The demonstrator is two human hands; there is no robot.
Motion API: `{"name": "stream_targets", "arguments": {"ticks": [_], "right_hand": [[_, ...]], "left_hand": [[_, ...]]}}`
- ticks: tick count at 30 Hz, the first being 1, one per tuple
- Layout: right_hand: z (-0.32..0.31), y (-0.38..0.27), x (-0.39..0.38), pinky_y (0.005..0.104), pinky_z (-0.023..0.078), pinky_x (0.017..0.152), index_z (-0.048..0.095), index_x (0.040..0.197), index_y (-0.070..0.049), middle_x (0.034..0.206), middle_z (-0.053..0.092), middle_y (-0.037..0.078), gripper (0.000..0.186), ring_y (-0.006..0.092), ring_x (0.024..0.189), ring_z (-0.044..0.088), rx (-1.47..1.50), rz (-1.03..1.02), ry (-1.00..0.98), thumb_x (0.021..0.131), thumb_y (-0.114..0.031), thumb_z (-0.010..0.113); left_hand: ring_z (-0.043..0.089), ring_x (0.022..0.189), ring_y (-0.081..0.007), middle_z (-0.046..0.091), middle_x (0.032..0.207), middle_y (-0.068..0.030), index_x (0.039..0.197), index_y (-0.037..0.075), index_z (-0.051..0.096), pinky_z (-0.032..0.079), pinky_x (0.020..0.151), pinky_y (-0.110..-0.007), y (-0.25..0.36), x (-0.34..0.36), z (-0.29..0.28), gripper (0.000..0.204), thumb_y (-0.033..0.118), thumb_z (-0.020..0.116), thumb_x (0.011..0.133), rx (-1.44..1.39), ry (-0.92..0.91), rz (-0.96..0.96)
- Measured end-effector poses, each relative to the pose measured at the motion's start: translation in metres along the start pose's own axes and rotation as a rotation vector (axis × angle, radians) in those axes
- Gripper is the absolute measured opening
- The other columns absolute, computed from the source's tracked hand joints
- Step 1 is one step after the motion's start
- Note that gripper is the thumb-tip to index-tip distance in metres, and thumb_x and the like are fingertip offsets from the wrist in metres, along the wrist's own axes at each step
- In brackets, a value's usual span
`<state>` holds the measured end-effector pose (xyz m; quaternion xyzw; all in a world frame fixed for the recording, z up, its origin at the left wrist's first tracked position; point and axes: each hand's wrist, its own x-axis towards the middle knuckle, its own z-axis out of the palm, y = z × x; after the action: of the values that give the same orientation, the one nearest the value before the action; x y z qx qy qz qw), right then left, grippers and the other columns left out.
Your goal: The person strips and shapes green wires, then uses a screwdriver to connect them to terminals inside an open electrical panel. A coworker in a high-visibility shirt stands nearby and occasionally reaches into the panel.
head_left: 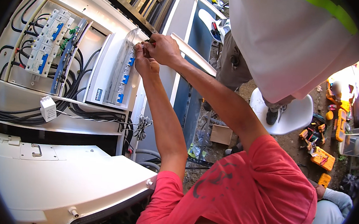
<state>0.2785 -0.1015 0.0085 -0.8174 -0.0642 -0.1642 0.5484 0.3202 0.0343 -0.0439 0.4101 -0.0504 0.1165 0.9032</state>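
Note:
At the far end of a white breaker box with a clear cover (128, 42), my two hands are raised close together. My left hand (144, 63) has its fingers pinched near the box's upper right corner. Just beside it, my right hand (165, 50) is closed, its fingertips nearly meeting the left ones. Whatever lies between the fingers is too small and covered to make out; a bit of red shows there. Several blue-levered breakers (125, 79) sit under the cover, below my left hand.
An open white cabinet holds a second row of breakers (51, 40) and bundled black cables (17, 113). A small white block (48, 109) hangs on wires. The cabinet door (80, 167) lies near left. Someone in a white shirt (292, 45) stands on a white chair (285, 115); yellow tool cases (322, 158) lie right.

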Motion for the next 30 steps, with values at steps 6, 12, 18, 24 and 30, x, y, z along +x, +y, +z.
{"name": "stream_targets", "arguments": {"ticks": [6,12,18,24,30], "right_hand": [[0.003,0.007,-0.002,0.0505,0.061,0.081,0.074,0.109,-0.014,0.103,0.073,0.009,0.018,0.0336,0.097,0.076,-0.207,-0.367,0.145,0.098,-0.029,0.076],[0.005,0.018,-0.013,0.0479,0.061,0.080,0.077,0.111,-0.010,0.101,0.072,0.012,0.026,0.0331,0.102,0.075,-0.014,-0.375,0.208,0.099,-0.033,0.075],[-0.006,0.009,-0.015,0.0505,0.062,0.074,0.082,0.090,-0.006,0.077,0.077,0.017,0.050,0.0360,0.075,0.078,0.048,-0.053,-0.036,0.104,-0.052,0.066],[0.000,0.004,-0.017,0.0544,0.061,0.073,0.083,0.090,-0.005,0.075,0.077,0.019,0.052,0.0394,0.073,0.077,0.162,0.034,-0.036,0.108,-0.046,0.058],[0.008,0.011,-0.012,0.0532,0.062,0.078,0.071,0.104,-0.002,0.094,0.077,0.020,0.033,0.0395,0.089,0.078,0.003,-0.197,0.088,0.103,-0.035,0.067]], "left_hand": [[0.069,0.129,-0.0247,0.072,0.134,-0.0126,0.142,0.004,0.062,0.056,0.113,-0.042,0.003,-0.012,0.014,0.043,0.038,0.059,0.116,-0.123,0.042,-0.163],[0.068,0.127,-0.0250,0.070,0.136,-0.0116,0.142,0.005,0.061,0.055,0.114,-0.043,0.005,0.001,-0.002,0.037,0.032,0.052,0.119,-0.056,-0.052,-0.221],[0.067,0.128,-0.0237,0.070,0.138,-0.0113,0.143,0.004,0.059,0.054,0.117,-0.045,0.009,0.011,-0.022,0.030,0.019,0.048,0.119,-0.251,-0.260,-0.156],[0.065,0.134,-0.0269,0.068,0.146,-0.0120,0.148,0.008,0.061,0.049,0.121,-0.049,0.012,-0.004,-0.009,0.037,0.025,0.044,0.121,-0.146,-0.151,-0.157],[0.065,0.134,-0.0286,0.068,0.143,-0.0131,0.144,0.007,0.060,0.051,0.119,-0.051,0.014,-0.012,0.000,0.041,0.038,0.051,0.119,-0.175,-0.022,-0.229]]}}
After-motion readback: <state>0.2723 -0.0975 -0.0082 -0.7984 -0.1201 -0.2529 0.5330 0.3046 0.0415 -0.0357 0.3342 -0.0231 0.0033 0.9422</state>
